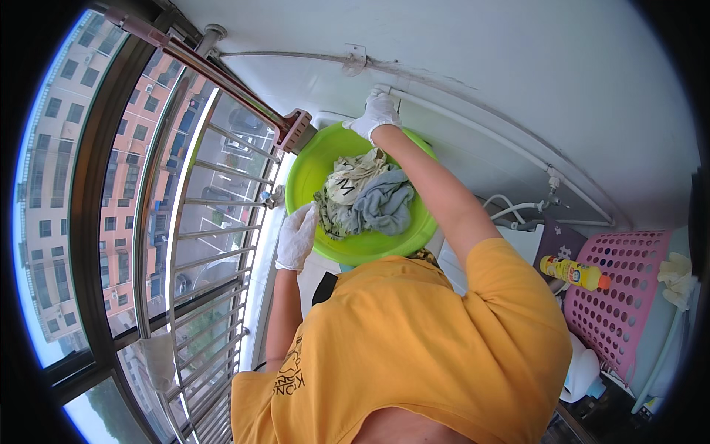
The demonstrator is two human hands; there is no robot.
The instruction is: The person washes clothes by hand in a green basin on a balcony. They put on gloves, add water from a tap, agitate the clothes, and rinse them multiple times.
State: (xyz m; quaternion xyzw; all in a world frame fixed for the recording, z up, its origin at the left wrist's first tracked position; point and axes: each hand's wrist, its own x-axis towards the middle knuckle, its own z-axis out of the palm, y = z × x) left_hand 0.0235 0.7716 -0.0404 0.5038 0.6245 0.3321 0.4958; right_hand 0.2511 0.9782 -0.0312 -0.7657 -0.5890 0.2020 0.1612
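A lime-green plastic basin [304,177] stands before me with bunched clothes in it. One is a cream printed cloth [355,180] with a dark letter; beside it lie a grey-blue garment [385,202] and a patterned fabric [333,219]. My left hand [294,238], in a white disposable glove, is at the basin's left rim with its fingertips close to the edge; whether it grips is unclear. Over the far rim my right hand [378,115], gloved alike, has its fingers curled at the wall end of a white water pipe [471,130], hiding the fitting there.
A long-handled mop [222,77] leans across the metal window railing [213,202] at left. On the right are a valve with a hose [552,186], a yellow bottle [571,272], a pink perforated basket [615,294], and a white jug [579,369].
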